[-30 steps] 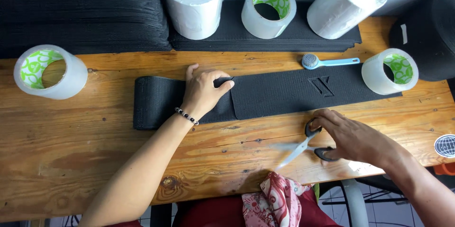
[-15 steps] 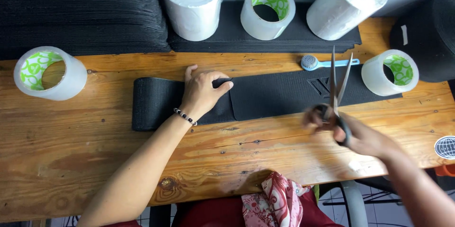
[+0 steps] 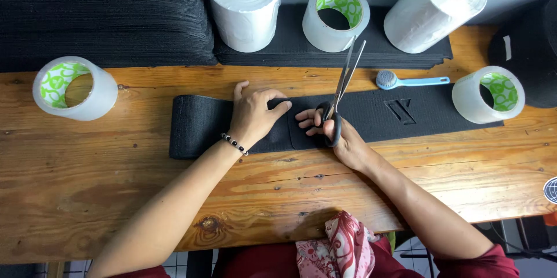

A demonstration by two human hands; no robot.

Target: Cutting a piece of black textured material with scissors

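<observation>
Wooden table (image 3: 116, 197): left hand (image 3: 252, 116) flat (open) on uncut black strip (image 3: 197, 124), mid-frame; right hand (image 3: 331, 133) grips nearly closed scissors (image 3: 342, 89).

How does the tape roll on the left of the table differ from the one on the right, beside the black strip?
The left tape roll stands apart on bare wood, away from the black strip; the right tape roll rests on the strip's end. The left roll's opening tips to the left, the right roll's to the right. Both are clear-white rolls with green-patterned cores.
</observation>
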